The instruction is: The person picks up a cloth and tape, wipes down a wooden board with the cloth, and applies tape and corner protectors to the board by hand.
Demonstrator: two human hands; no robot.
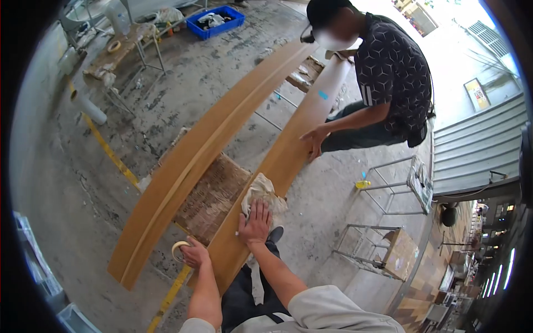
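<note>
My left hand (pixel 195 255) is closed around a roll of masking tape (pixel 178 251), beside the near edge of a long wooden board (pixel 288 143). Flat on that board lies my right hand (pixel 256 223), fingers stretched out over a crumpled whitish rag (pixel 261 191). A strip of blue tape (pixel 323 95) is stuck near the board's far end. Parallel to it, on the left, runs a second long curved wooden piece (pixel 189 161) with a raised ridge along its length.
A co-worker (pixel 388 77) stands at the far right of the board, one hand touching its edge. Under both pieces is a worn, padded support (pixel 214 197). Metal-framed stands (pixel 397 186) are on the right; a blue crate (pixel 215 23) and a cluttered bench (pixel 119 53) are behind.
</note>
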